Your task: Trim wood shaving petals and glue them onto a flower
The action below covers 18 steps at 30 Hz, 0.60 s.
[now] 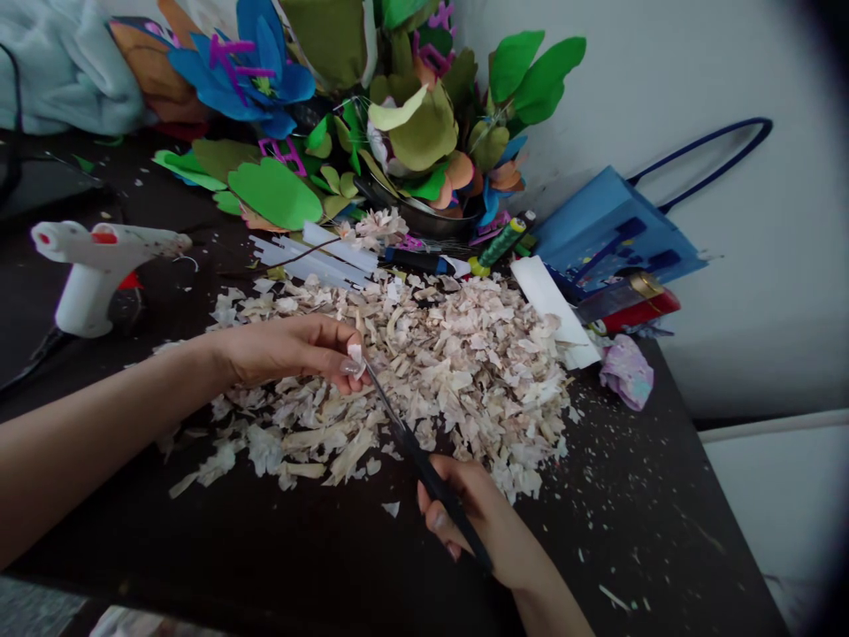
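My left hand (292,349) pinches a small pale scrap of paper (356,356) between thumb and fingers, just above a wide pile of beige paper cuttings (464,354) on the dark table (265,548). My right hand (484,522) grips black scissors (415,442) by the handles near the table's front edge. The blades point up and left, and their tips meet the scrap at my left fingertips.
A white glue gun (99,257) lies at the left. Felt leaves and flowers (398,133) crowd the back, with clear glue sticks (325,252), a thread spool (500,241), a blue bag (610,226) and a lilac crumpled scrap (627,372) at the right.
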Motion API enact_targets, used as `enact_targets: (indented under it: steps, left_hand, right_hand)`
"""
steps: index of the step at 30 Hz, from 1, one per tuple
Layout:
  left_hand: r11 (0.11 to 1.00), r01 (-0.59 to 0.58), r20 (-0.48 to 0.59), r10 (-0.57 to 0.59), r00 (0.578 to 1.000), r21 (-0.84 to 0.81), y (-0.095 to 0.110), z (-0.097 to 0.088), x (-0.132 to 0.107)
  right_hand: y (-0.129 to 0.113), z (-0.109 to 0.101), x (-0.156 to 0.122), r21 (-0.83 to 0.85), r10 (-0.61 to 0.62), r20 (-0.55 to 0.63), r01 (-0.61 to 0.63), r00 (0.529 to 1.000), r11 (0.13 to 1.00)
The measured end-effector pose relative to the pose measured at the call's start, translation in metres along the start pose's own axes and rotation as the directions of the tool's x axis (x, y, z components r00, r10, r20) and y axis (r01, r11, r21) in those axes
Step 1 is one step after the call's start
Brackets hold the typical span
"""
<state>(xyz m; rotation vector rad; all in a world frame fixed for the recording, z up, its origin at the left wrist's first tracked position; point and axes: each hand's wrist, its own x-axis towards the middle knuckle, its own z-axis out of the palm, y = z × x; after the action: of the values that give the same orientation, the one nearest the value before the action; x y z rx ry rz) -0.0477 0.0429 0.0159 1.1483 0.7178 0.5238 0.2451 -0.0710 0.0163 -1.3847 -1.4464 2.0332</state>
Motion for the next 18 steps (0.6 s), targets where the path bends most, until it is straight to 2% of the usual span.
enact_targets:
  steps: [6,18]
  left_hand:
    - [0.999,0.046,0.004,-0.046,0.999,0.004,0.0032,0.0001,-0.0006]
    - [0.995,0.095,0.026,-0.096,0.995,0.040,0.0032,-0.0024,-0.0015]
  right_hand:
    - [0.0015,-0.0031,0.0005,-0.131,-0.035,0.001,0.035,0.999,0.991]
    - [0.0043,-0.0066,0.0006,-0.209,-0.038,0.026,0.043,0.999,0.977]
